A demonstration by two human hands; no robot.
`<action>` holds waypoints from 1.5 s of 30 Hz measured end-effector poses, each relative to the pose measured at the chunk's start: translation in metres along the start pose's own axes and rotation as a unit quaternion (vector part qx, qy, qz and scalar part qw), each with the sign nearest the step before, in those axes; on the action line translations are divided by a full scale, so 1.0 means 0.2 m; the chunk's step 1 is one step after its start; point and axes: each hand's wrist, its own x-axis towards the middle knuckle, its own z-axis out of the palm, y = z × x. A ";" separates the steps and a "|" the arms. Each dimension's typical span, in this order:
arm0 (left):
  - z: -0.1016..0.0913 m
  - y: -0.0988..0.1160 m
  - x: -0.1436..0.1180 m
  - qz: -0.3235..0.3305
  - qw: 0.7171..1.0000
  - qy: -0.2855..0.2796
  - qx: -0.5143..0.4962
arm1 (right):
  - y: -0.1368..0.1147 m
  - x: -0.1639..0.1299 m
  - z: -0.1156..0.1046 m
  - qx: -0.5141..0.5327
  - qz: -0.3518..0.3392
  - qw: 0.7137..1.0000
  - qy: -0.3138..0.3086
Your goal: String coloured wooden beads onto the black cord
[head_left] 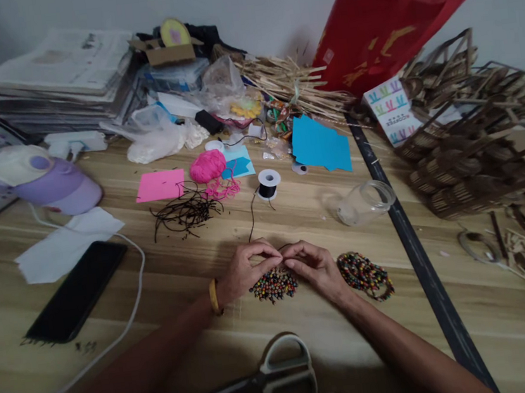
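Observation:
My left hand (251, 267), with a yellow band at the wrist, is closed in a pinch on a thin black cord (252, 220). That cord runs back to a white spool (269, 185) wound with black. Fingertip to fingertip with it, my right hand (313, 268) is pinched too; whatever is between its fingers is too small to make out. Just below the fingertips lies a pile of loose multicoloured beads (273, 286). To the right of my right hand rests a coil of strung beads (365, 275).
Scissors (284, 372) lie at the near edge. A glass jar (363, 203) lies on its side at right, near woven baskets (452, 179). Black cord scraps (188, 211), pink yarn (208, 165) and blue paper (320, 145) lie farther back. At left are a phone (77, 292) and white cable (139, 282).

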 end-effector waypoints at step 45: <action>0.00 0.00 0.00 -0.006 0.999 -0.018 0.036 | -0.01 -0.01 0.02 -0.206 -0.126 0.970 0.018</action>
